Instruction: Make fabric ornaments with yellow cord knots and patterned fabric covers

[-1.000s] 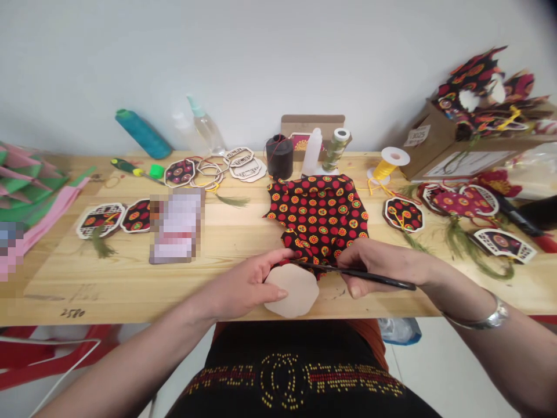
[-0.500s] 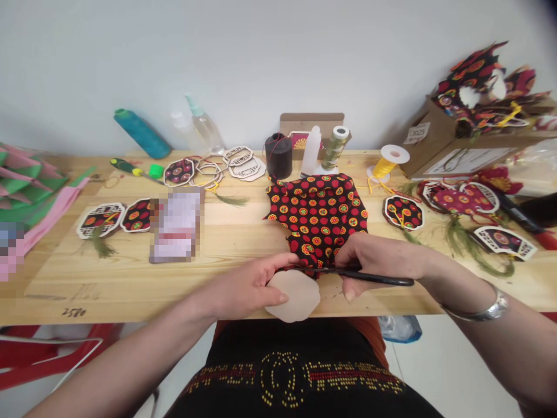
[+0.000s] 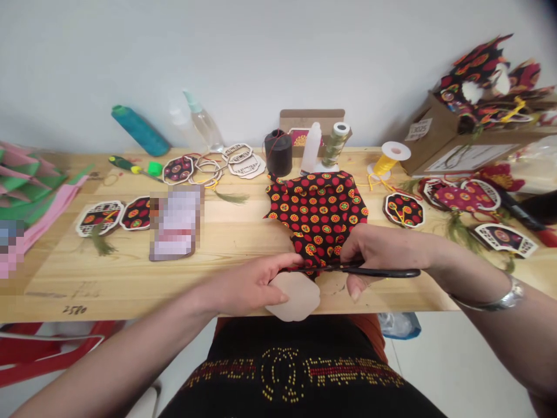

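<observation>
My left hand [image 3: 255, 284] pinches a pale scalloped card piece [image 3: 296, 297] between thumb and fingers, at the table's front edge. Its fingertips also touch the near edge of a black cloth [image 3: 319, 212] printed with red dots and yellow-orange flowers. My right hand [image 3: 376, 255] is closed round black-handled scissors [image 3: 387, 272], fingers through the loops. The blades point left and lie along the card's upper edge, across the cloth's near corner. The cloth spreads away on the table, its left edge jagged from cuts. The blade tips are partly hidden by my left fingers.
Behind the cloth stand a black thread cone [image 3: 278, 154], a white squeeze bottle [image 3: 311, 148] and a yellow ribbon spool [image 3: 391, 158]. Left lies a blurred-out flat object [image 3: 176, 223]. Octagonal ornaments [image 3: 404, 210] lie right, near a cardboard box [image 3: 474, 148] of cloth scraps.
My right hand and the scissors have shifted slightly right and up. My left hand keeps its hold on the card, and the cloth lies nearly as before.
</observation>
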### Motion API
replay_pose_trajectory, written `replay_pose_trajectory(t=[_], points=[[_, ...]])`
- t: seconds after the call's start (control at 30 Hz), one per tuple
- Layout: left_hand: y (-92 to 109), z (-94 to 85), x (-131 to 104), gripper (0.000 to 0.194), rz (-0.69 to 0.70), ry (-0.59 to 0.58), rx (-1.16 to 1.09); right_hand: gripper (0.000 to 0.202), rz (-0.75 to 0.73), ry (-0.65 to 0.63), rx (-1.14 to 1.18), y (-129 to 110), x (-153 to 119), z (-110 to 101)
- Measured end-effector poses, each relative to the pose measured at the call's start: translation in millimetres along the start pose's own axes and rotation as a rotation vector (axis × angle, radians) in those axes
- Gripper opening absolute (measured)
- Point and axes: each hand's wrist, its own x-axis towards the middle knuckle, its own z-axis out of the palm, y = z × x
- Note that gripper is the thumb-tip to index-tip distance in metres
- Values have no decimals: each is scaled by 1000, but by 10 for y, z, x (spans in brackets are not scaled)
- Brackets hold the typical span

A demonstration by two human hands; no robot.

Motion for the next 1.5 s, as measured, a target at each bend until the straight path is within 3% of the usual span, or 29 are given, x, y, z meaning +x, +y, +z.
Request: replay_pose_trajectory(t=[0.4, 0.87, 1.17, 1.33, 1.5], points=[[-69, -53, 12, 67, 44, 40, 96, 48, 25, 82, -47, -28, -7, 19], [-23, -42, -13, 83, -8, 66, 214, 49, 6, 31, -99, -7, -17, 19], [-32, -42, -22, 78, 12, 73, 244, 51, -16, 30, -35, -16, 12, 53], [-6, -42, 2, 70, 56, 2, 208, 49, -61, 29, 48, 51, 57, 102], [10, -28, 7, 67, 75, 36, 215, 49, -55, 45, 78, 80, 74, 128]])
